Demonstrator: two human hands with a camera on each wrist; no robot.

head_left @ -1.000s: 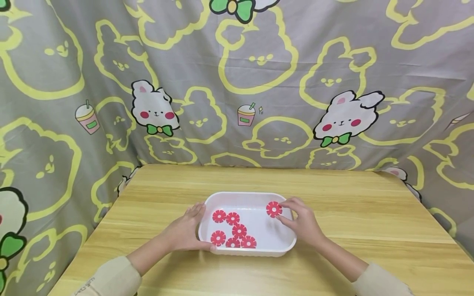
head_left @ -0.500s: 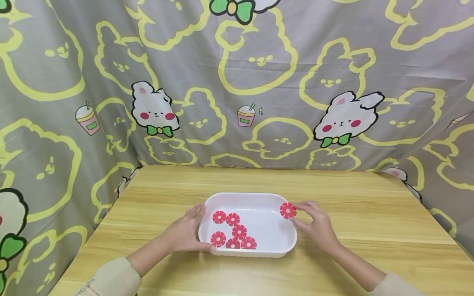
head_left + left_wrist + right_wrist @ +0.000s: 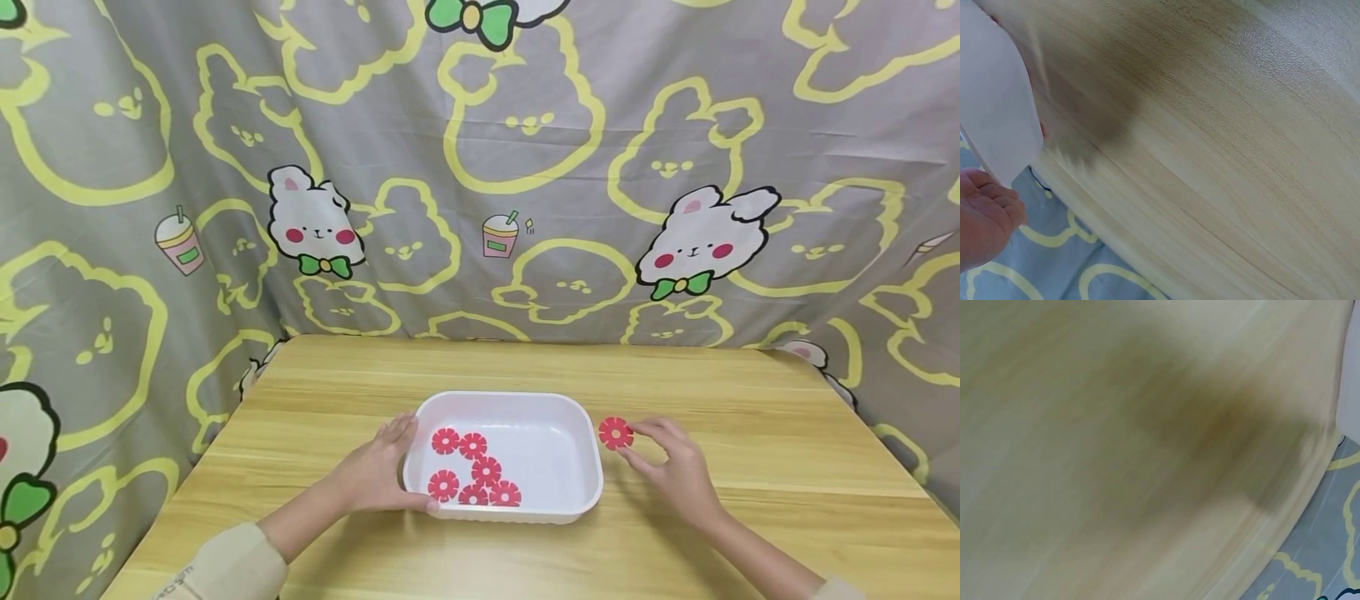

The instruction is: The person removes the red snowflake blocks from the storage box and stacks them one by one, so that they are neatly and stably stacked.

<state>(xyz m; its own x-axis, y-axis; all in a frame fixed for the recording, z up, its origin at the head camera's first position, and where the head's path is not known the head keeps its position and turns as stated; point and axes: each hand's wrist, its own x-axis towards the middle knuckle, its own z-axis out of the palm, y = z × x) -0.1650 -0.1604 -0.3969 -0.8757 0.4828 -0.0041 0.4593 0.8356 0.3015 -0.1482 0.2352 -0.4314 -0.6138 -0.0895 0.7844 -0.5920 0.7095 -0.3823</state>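
A white rectangular tray (image 3: pixel 536 450) with rounded corners sits on the table in the head view. Inside, mostly toward its left side, lie several red notched plastic discs (image 3: pixel 485 482) with holes in the middle. My left hand (image 3: pixel 369 477) grips the tray's left end, its thumb at the front rim and its fingers along the outer side. Just past the right rim, my right hand (image 3: pixel 677 471) pinches one red disc (image 3: pixel 607 435) between thumb and fingertips, above the table. Part of a hand (image 3: pixel 988 215) shows beside the tray wall (image 3: pixel 1000 94) in the left wrist view.
The wood-grain table (image 3: pixel 757 433) extends around the tray on all sides. A grey curtain (image 3: pixel 420 150) with yellow outlines and rabbit prints hangs behind and beside it. In the right wrist view, blurred tabletop (image 3: pixel 1116 456) fills most of the frame.
My right hand has carried the pinched red disc rightward, from over the tray's right part to outside its right rim. The left hand and the tray have stayed in place.
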